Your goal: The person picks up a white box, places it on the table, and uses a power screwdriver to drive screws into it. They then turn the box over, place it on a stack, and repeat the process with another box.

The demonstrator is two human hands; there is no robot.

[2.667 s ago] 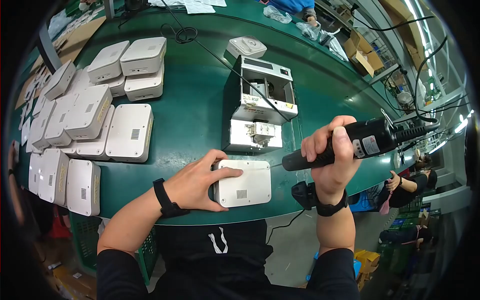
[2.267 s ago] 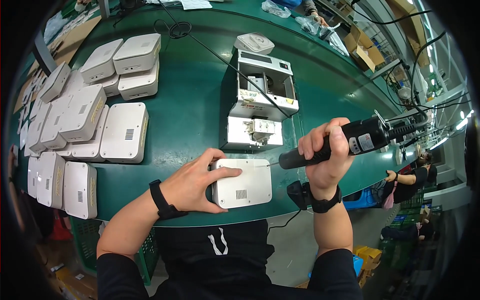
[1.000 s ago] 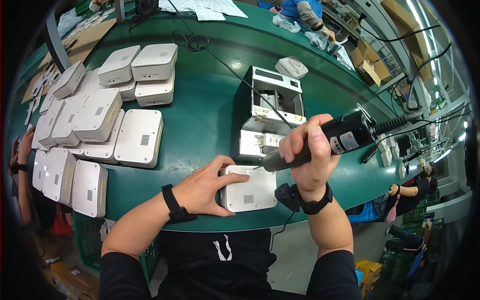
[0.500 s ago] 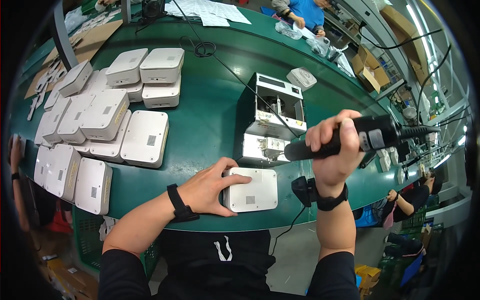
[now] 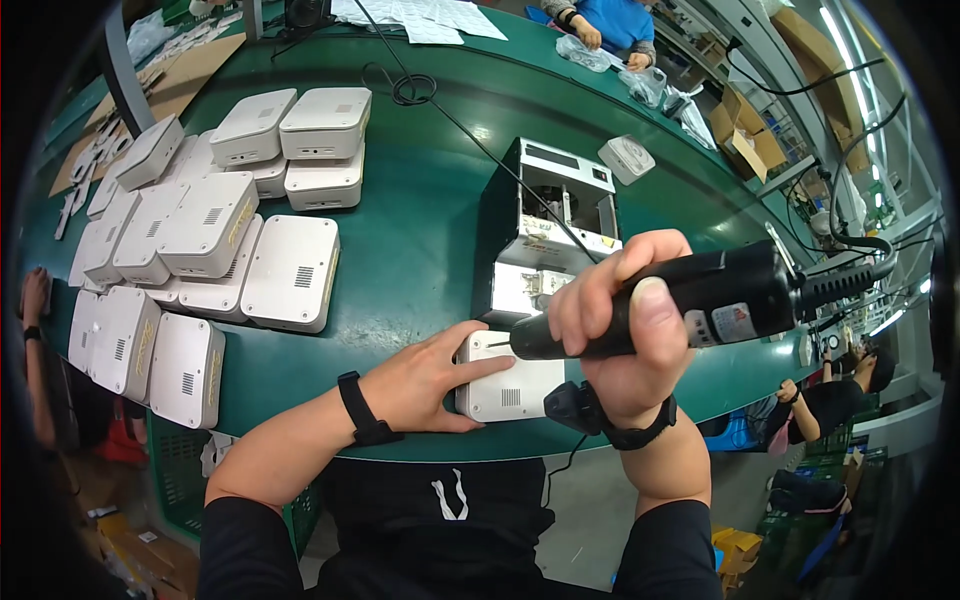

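A white square plastic housing with a slotted vent and corner holes lies flat near the table's front edge. Across its left side, the thumb and fingers of my left hand grip it. My right hand is wrapped round a black corded electric screwdriver. Its thin bit points left, over the housing's upper left corner, by my left index finger; whether the bit touches cannot be made out. Just behind stands a black-and-silver screw feeder, partly hidden by my right hand.
Several similar white housings are stacked on the left of the green table. A small white piece lies behind the feeder. A black cable crosses the table. Other people work across the table and at both sides.
My right hand has brought the screwdriver left and down, so its bit is now over the housing's corner. The housing and my left hand have shifted slightly right.
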